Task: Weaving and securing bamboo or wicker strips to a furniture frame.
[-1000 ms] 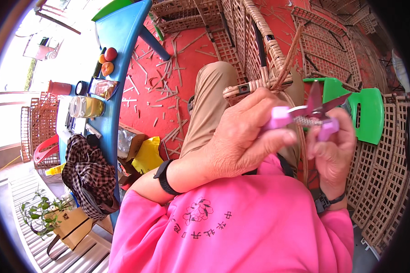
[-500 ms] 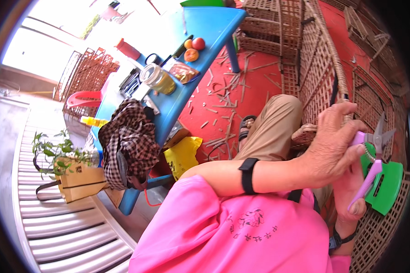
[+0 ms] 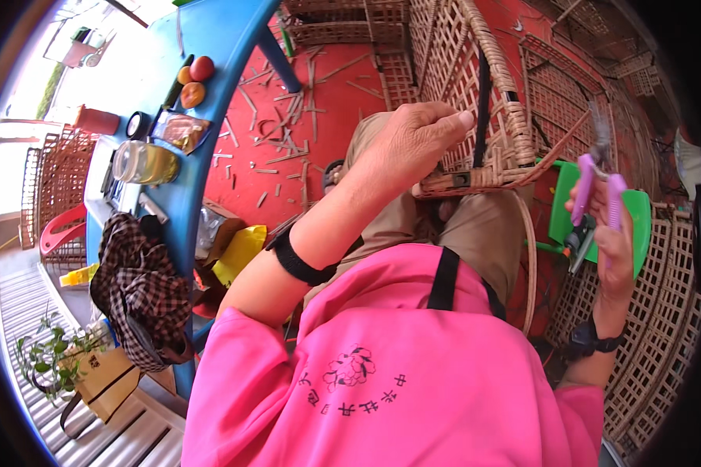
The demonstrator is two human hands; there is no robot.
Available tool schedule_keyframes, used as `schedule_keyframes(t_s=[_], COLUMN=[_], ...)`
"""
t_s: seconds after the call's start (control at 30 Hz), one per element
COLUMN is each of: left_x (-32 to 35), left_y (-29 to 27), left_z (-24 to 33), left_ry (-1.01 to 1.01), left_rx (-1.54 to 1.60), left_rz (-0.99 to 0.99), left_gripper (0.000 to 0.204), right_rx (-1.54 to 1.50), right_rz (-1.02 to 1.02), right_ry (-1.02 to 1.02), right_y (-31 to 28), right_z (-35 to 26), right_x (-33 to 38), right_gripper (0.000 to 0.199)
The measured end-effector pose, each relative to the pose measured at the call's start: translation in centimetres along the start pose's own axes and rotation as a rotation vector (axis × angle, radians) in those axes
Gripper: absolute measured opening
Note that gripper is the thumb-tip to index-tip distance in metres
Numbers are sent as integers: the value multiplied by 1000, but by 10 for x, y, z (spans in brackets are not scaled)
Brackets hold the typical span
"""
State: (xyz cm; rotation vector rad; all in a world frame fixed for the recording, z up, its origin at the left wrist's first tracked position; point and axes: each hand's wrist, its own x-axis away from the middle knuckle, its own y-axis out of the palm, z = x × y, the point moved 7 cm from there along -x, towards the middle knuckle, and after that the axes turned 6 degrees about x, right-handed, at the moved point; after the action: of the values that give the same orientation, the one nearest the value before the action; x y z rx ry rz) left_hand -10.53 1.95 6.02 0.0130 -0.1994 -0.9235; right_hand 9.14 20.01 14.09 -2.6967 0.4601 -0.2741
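My left hand is closed, thumb laid along the forefinger, over the near left side of a woven cane basket. Its inner fingers are hidden, so what they grip does not show. Out to the right, my right hand is wrapped round the purple handles of a pair of scissors. Their blades point away from me and look smeared. The basket's near end rests over my knees, and a long cane strip curves down from its corner.
Behind my right hand stands a green plastic stool, with more woven panels beside it. Cane scraps litter the red floor. At left, a blue table carries fruit, a glass jar and a checked cloth.
My left hand has moved left, away from the scissors, to the basket. My right hand has drawn back with the scissors. The view has swung to the right.
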Motion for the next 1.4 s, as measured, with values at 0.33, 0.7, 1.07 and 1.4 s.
schedule_keyframes(t_s=[0.33,0.7,1.07,1.4], left_x=[-4,-3,1,-2], left_y=[23,30,29,31], left_z=[14,20,24,17], left_ry=[-78,155,230,160], left_rx=[-108,92,-20,89], left_rz=[-74,-41,-45,-73], left_gripper=[29,17,17,18], right_rx=[761,1039,1055,1017], right_rz=[-216,-351,-498,-580], right_ry=[-146,-275,-316,-204], right_y=[13,30,30,29], right_z=[-39,-62,-62,-57], right_x=[-28,-37,-50,-53], right_gripper=[69,68,61,56])
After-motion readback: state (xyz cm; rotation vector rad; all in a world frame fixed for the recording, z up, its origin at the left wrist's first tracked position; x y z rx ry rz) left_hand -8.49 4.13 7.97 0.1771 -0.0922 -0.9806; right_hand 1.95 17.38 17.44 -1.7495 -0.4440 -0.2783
